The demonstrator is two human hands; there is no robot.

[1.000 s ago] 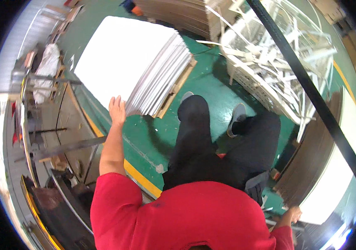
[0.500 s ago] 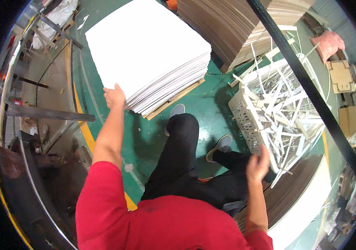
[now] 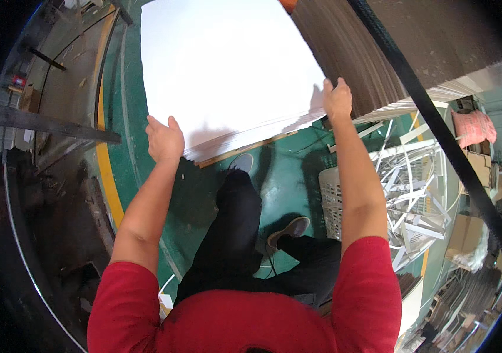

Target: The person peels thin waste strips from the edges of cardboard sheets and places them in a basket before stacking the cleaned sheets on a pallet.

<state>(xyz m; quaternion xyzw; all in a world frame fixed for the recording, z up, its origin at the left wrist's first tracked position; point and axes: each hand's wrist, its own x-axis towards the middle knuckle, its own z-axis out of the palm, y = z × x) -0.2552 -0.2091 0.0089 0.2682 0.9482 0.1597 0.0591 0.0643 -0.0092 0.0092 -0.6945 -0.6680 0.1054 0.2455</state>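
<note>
The left hand (image 3: 166, 140) and right hand (image 3: 338, 101) have thumbs spread from their fingers; I can't tell whether either pinches. Between and beyond the fingers, white sheets (image 3: 233, 70) are already stacked, none clearly lifted off; past the right fingers, a brown stack (image 3: 351, 56).

A stack of sheets (image 3: 233, 70) lies on a pallet (image 3: 245, 149) at the top centre of the frame. Our left hand (image 3: 167, 141) is at its lower left corner, our right hand (image 3: 338, 100) at its right edge. Another stack (image 3: 368, 70) fills the upper right. Below that, beside our right forearm, a basket (image 3: 328, 197) holds loose strips (image 3: 410, 203). Our shoes (image 3: 293, 228) are on the floor (image 3: 277, 188), below the pallet and left of the basket.
</note>
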